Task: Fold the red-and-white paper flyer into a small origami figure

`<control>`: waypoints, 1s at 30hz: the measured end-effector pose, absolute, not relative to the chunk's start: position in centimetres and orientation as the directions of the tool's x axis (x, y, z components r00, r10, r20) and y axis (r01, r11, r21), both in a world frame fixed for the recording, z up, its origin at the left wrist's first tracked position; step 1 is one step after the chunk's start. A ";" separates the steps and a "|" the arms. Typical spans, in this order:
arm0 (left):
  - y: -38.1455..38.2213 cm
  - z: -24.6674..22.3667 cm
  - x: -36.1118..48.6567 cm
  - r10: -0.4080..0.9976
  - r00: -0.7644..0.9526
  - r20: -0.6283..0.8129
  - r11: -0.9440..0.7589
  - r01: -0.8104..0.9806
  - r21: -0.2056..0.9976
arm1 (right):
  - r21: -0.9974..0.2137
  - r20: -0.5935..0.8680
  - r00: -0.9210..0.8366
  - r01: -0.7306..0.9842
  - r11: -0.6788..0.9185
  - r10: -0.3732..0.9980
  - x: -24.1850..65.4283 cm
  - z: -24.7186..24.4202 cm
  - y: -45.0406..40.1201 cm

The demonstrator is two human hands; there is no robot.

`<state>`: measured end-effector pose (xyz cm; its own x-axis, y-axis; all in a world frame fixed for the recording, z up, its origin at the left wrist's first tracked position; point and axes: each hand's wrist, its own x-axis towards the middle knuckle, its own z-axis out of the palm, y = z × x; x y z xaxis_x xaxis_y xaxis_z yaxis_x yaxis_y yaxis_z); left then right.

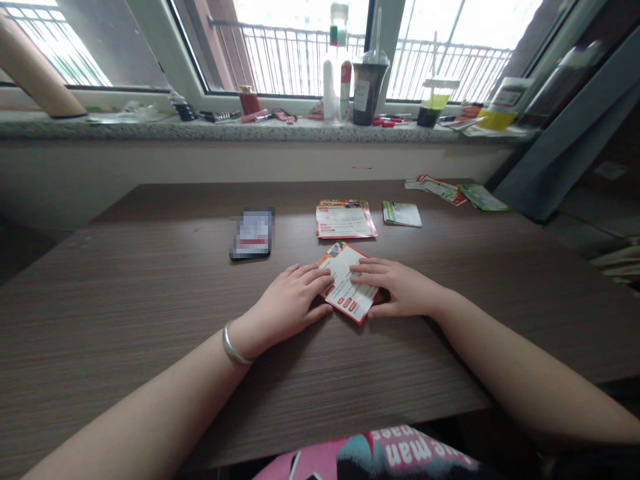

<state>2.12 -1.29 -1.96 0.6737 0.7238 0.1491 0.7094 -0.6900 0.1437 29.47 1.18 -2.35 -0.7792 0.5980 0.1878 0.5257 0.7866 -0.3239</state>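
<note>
A printed card with a red border (345,283) lies at a slant on the table between my hands. The fingers of my left hand (287,300) stretch onto its left side, with the thumb apart by its lower edge. From the other side, my right hand (397,288) rests its extended fingers on the card's upper right part. Its thumb points at the card's bottom corner. Neither hand is closed around the card. Just beyond it sits a stack of similar red-edged cards (345,221). A silver bangle (233,347) circles my left wrist.
A phone (253,233) lies left of the stack. To the right are a small green-and-white card pile (403,214) and several spread cards (443,189). Behind the brown table (125,287), a granite sill (210,131) holds a dark lidded cup (369,90), bottles and pens.
</note>
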 end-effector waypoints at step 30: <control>-1.3 -1.2 2.3 0.720 0.667 0.194 -0.686 0.726 0.049 | -0.430 0.204 -0.836 0.391 0.814 0.509 28.0 -1.0 0.0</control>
<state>2.25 -1.29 -1.19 0.6667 0.7197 0.1937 0.7260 -0.6859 0.0495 27.96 0.01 -0.97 -0.8361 0.5093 0.2041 0.3907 0.8139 -0.4301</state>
